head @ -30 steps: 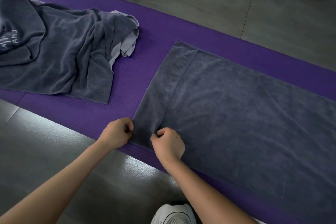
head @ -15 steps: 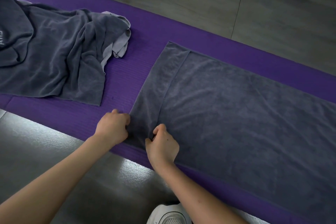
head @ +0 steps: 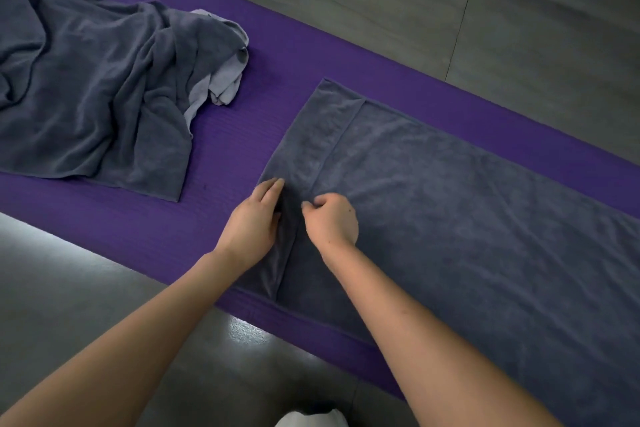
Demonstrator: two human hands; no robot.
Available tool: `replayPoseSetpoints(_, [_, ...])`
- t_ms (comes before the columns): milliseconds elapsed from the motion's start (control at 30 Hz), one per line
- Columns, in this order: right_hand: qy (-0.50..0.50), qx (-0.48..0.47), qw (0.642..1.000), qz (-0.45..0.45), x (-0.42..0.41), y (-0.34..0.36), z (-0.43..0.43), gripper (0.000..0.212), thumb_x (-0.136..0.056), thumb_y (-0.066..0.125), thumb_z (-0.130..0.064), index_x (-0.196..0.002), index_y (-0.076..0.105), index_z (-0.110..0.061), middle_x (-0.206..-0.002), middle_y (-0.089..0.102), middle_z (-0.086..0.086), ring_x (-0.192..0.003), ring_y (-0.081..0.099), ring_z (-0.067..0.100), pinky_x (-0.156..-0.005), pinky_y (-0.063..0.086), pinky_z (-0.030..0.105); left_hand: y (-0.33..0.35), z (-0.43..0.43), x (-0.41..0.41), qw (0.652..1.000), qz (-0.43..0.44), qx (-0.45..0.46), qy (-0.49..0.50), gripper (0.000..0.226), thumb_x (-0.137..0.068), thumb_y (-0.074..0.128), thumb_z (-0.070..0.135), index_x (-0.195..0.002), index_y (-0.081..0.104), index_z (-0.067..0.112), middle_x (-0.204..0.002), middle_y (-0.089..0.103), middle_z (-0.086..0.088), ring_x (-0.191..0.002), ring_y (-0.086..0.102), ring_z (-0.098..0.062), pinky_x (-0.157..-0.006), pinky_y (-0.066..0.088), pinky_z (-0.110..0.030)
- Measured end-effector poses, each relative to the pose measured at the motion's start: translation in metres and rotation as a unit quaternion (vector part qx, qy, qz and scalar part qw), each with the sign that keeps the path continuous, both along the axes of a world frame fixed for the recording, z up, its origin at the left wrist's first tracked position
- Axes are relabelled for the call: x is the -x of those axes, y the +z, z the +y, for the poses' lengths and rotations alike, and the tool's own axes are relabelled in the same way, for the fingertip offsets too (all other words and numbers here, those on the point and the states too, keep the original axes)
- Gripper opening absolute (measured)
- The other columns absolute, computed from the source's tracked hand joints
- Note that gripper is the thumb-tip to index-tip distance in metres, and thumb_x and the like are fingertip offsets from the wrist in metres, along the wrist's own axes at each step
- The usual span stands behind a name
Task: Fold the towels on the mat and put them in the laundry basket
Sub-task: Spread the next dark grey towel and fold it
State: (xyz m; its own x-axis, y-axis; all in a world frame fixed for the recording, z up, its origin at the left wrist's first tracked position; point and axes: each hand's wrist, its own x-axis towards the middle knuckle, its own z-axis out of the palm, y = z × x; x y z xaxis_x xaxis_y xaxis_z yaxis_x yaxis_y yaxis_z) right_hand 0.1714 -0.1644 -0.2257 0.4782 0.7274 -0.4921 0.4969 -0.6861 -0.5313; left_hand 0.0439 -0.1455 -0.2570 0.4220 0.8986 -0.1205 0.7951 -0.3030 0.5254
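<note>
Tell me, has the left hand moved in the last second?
Yes. Against the towel, the left hand went from its near corner up the short edge.

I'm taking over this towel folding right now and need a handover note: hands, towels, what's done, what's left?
Left hand: seems to pinch a raised pleat at the narrow end of the spread towel.
Right hand: fingers curled, pinching the same end just beside it.
The spread towel lies flat along the purple mat. The crumpled towels sit in a heap further left on the mat. The basket is not in view.
Done: one towel laid out.
Left: fold it, fold the heap, put everything in the basket.
</note>
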Motion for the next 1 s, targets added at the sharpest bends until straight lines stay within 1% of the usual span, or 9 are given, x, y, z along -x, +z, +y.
replayPoseSetpoints(167, [-0.038,0.082,0.996,0.021,0.006,-0.017,0.031,0.038,-0.08,0.069,-0.039,-0.108,0.064,-0.014,-0.102,0.07,0.005,-0.092,0.067,0.024,-0.065,0.047,0.026,-0.015,0.001,0.003,0.997,0.036,-0.047,-0.041,0.048,-0.092,0.052,0.007,-0.138,0.043,0.008,-0.146,0.04,-0.008,-0.137,0.036,-0.025,-0.109,0.021,-0.027])
replayPoseSetpoints(333, [-0.015,0.074,0.997,-0.036,-0.003,-0.024,0.033,0.027,-0.077,0.064,-0.035,-0.096,0.068,-0.015,-0.091,0.071,0.003,-0.084,0.067,0.022,-0.063,0.047,0.025,-0.02,0.002,0.012,0.985,0.117,-0.077,-0.099,0.052,-0.09,0.032,0.029,-0.135,0.05,0.009,-0.14,0.048,-0.007,-0.131,0.044,-0.024,-0.109,0.025,-0.036])
replayPoseSetpoints(400, [0.038,0.088,0.993,-0.073,-0.009,-0.023,0.029,0.024,-0.078,0.062,-0.033,-0.094,0.069,-0.017,-0.093,0.07,0.002,-0.087,0.066,0.023,-0.063,0.045,0.026,-0.016,0.005,0.012,0.979,0.146,-0.087,-0.115,0.055,-0.085,0.031,0.032,-0.129,0.057,0.009,-0.133,0.056,-0.006,-0.121,0.055,-0.023,-0.103,0.038,-0.034])
replayPoseSetpoints(467, [0.083,0.115,0.986,-0.088,-0.015,-0.023,0.028,0.024,-0.079,0.062,-0.033,-0.096,0.069,-0.018,-0.095,0.07,0.002,-0.09,0.066,0.023,-0.064,0.043,0.026,-0.009,0.013,0.008,0.979,0.139,-0.089,-0.118,0.05,-0.082,0.034,0.03,-0.114,0.067,0.011,-0.117,0.065,-0.003,-0.101,0.064,-0.024,-0.084,0.054,-0.032])
replayPoseSetpoints(567, [0.083,0.076,0.986,-0.123,-0.026,-0.023,0.037,0.033,-0.085,0.056,-0.043,-0.092,0.069,-0.014,-0.091,0.07,0.005,-0.084,0.066,0.026,-0.061,0.043,0.026,-0.001,0.033,-0.004,0.985,0.099,-0.096,-0.099,0.041,-0.085,0.036,0.025,-0.096,0.073,0.011,-0.097,0.067,-0.003,-0.082,0.064,-0.023,-0.067,0.057,-0.034])
replayPoseSetpoints(633, [0.058,0.048,0.987,-0.139,-0.034,-0.021,0.051,0.038,-0.089,0.05,-0.047,-0.096,0.069,-0.014,-0.094,0.07,0.006,-0.087,0.066,0.026,-0.066,0.047,0.029,-0.007,0.047,-0.016,0.981,0.109,-0.121,-0.106,0.042,-0.089,0.035,0.025,-0.105,0.071,0.008,-0.11,0.067,-0.007,-0.099,0.064,-0.027,-0.086,0.055,-0.04])
replayPoseSetpoints(733, [0.043,0.044,0.988,-0.141,-0.038,-0.021,0.074,0.039,-0.09,0.052,-0.048,-0.108,0.067,-0.018,-0.108,0.068,0.005,-0.101,0.063,0.026,-0.074,0.045,0.029,-0.021,0.064,-0.035,0.975,0.13,-0.126,-0.129,0.049,-0.095,0.03,0.03,-0.125,0.058,0.004,-0.134,0.055,-0.013,-0.128,0.047,-0.028,-0.111,0.031,-0.039])
replayPoseSetpoints(867, [0.025,0.064,0.991,-0.115,-0.041,-0.027,0.09,0.031,-0.086,0.06,-0.039,-0.108,0.066,-0.018,-0.111,0.066,0.004,-0.103,0.063,0.024,-0.076,0.047,0.028,-0.034,0.067,-0.041,0.974,0.146,-0.107,-0.134,0.055,-0.098,0.023,0.037,-0.137,0.044,0.005,-0.146,0.039,-0.012,-0.138,0.03,-0.024,-0.116,0.012,-0.035])
replayPoseSetpoints(1000, [0.048,0.065,0.987,-0.136,-0.044,-0.03,0.082,0.033,-0.087,0.056,-0.044,-0.106,0.068,-0.019,-0.107,0.068,0.003,-0.1,0.064,0.023,-0.072,0.046,0.027,-0.036,0.066,-0.037,0.967,0.163,-0.117,-0.156,0.058,-0.097,0.023,0.046,-0.143,0.033,0.013,-0.152,0.026,-0.01,-0.143,0.019,-0.024,-0.116,0.008,-0.038])
